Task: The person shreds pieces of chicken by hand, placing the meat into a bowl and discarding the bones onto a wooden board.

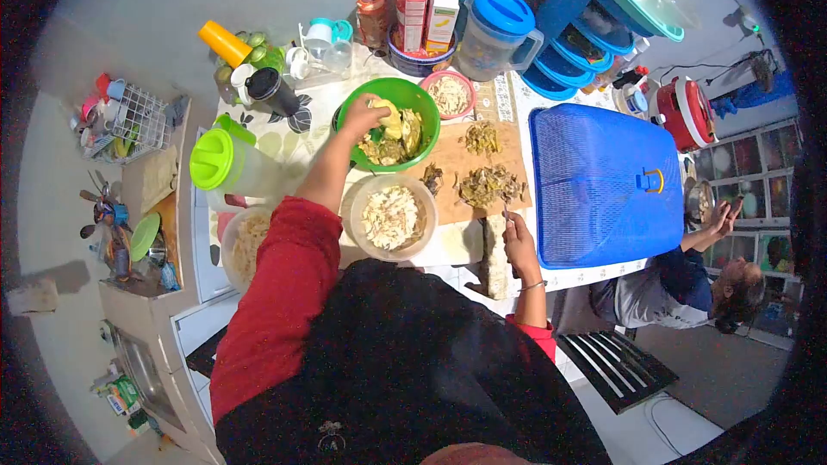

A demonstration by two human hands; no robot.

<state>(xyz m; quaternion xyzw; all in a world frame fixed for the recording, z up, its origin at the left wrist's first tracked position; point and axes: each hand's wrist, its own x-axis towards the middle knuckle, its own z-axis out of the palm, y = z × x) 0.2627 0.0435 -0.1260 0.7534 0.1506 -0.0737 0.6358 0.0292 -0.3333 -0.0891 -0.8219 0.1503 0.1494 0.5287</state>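
My left hand [365, 117] reaches into a green bowl [433, 133], its fingers closed on a pale yellow piece of food [392, 120]. Darker olive pieces [413, 133] lie beside it in the bowl. My right hand [520, 246] grips a knife [506, 207] by the handle, its blade at the near edge of the chopped olive-brown food [485, 186]. This heap and a smaller one [481, 138] rest on a wooden cutting board [514, 148]. Next to the board, a clear bowl [355, 222] of pale shreds stands close to my body.
A blue mesh food cover [594, 181] takes up the table's right side. A pink bowl [471, 90], a blue-lidded pitcher [501, 26] and a green-lidded pitcher [220, 159] stand around the bowls. Another person [672, 288] sits at the right end with raised hands.
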